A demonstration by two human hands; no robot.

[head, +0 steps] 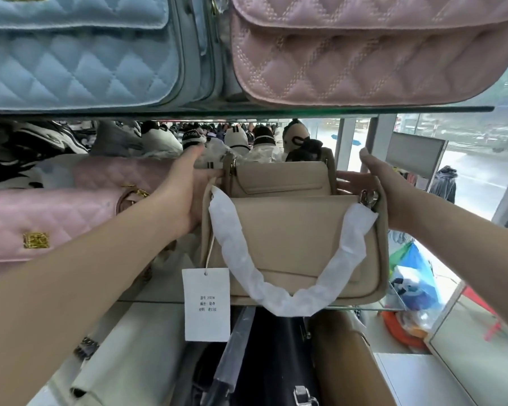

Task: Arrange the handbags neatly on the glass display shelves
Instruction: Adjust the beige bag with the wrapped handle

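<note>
Two beige handbags stand one behind the other on the middle glass shelf (393, 306). The front beige bag (294, 244) has a strap wrapped in white paper and a white hang tag (207, 303) dangling over the shelf edge. The rear beige bag (279, 178) is partly hidden behind it. My left hand (185, 189) presses flat against the bags' left side, thumb up. My right hand (384, 186) presses the front bag's right end, its straight fingers reaching to the rear bag's side.
Pink quilted bags (50, 218) fill the shelf's left part, close to my left arm. On the upper glass shelf (247, 111) sit a blue quilted bag (79, 54) and a pink one (364, 54). Below are cream, black (264, 361) and brown (343, 361) bags.
</note>
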